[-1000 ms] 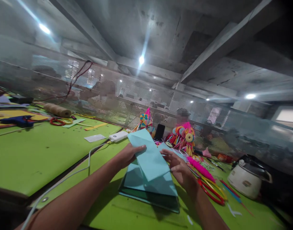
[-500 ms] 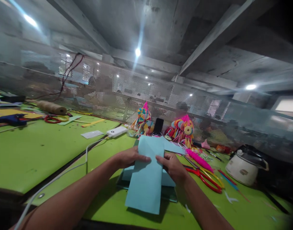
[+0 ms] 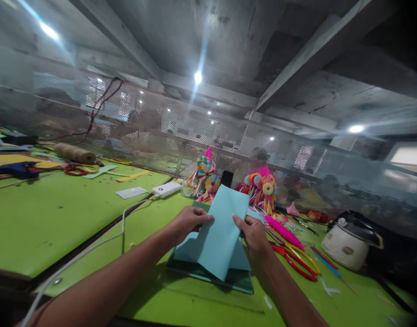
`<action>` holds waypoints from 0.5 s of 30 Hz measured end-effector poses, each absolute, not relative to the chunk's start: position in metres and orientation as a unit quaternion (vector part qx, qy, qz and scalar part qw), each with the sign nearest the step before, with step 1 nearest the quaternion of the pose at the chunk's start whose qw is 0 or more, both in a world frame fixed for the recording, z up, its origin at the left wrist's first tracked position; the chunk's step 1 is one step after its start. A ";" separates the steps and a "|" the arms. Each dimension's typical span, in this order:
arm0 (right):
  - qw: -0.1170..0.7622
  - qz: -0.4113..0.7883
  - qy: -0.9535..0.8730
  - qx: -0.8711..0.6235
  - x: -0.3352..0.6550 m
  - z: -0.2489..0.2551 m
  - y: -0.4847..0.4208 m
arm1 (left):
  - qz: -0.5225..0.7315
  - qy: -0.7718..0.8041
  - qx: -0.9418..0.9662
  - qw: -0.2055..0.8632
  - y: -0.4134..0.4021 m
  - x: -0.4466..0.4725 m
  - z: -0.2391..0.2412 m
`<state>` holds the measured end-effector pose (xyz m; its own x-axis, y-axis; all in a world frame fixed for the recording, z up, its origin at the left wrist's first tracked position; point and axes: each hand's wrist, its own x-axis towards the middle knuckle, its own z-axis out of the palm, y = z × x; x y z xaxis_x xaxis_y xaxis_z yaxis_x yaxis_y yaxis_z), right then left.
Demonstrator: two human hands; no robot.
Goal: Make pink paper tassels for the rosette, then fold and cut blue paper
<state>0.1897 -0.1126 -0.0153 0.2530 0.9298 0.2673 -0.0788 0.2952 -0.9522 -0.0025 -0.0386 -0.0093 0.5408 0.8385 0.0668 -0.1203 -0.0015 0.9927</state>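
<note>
A folded sheet of light blue paper [image 3: 222,231] is held up between my two hands, its top tilted to the right. My left hand [image 3: 192,221] pinches its left edge, thumb on the front. On the right edge, my right hand [image 3: 252,229] grips it the same way, fingers behind. More light blue paper [image 3: 187,249] lies beneath, on a dark green board [image 3: 211,273]. Red-handled scissors [image 3: 295,263] rest to the right of my right hand, beside a bright pink bundle [image 3: 285,231].
Two colourful hanging ornaments [image 3: 206,172] and a phone [image 3: 227,179] stand at the back. A white power bank [image 3: 166,189] with a cable [image 3: 123,222] lies left. A twine spool [image 3: 75,153] is farther left; a white pot with a black lid [image 3: 345,240] stands right.
The folded paper has been raised off its lower position and turned, its top swinging to the right. More of the green board beneath now shows. Both hands keep their hold.
</note>
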 end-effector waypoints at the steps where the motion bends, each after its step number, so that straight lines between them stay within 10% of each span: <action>1: 0.653 0.390 -0.469 -0.449 0.190 -0.014 -0.113 | 0.383 0.301 0.606 0.629 -0.040 -0.002 -0.008; 15: 0.659 0.392 -0.479 -0.428 0.192 -0.014 -0.113 | 0.475 0.292 0.640 0.528 -0.052 -0.002 0.001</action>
